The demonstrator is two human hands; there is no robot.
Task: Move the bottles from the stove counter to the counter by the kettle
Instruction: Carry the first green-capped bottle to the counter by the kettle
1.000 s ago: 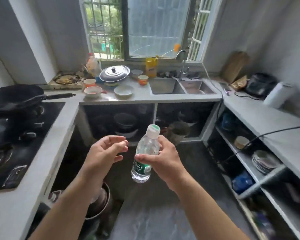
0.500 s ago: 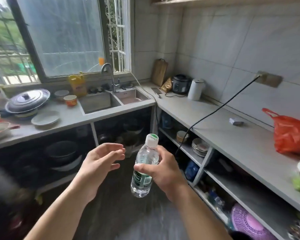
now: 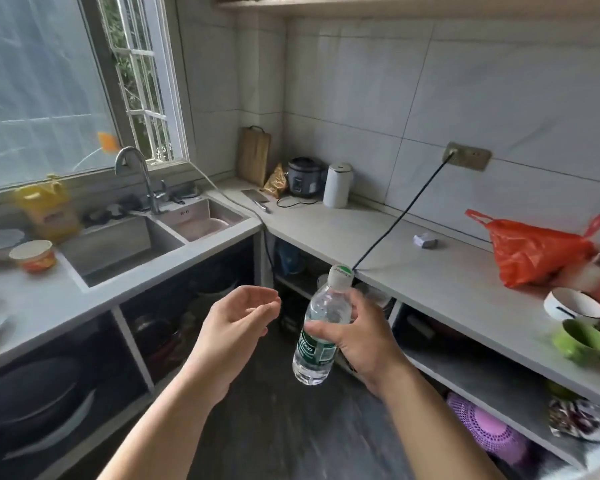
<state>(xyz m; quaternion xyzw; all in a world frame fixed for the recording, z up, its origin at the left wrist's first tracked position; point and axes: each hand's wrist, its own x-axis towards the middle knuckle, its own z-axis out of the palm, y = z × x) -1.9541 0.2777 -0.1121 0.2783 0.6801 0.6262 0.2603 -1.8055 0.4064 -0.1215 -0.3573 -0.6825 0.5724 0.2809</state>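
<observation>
The right hand [image 3: 364,337] grips a clear plastic water bottle with a green label [image 3: 317,336], long axis near upright, white cap tipped toward one o'clock. The left hand [image 3: 234,327] at its nine o'clock is relaxed, holding nothing.

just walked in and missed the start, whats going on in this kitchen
A person holds a small water bottle upright in the right hand, in mid-air above the floor. The left hand is empty, fingers relaxed, beside it. The white kettle stands on the counter ahead, next to a rice cooker; the bottle has not yet been set down there.
</observation>
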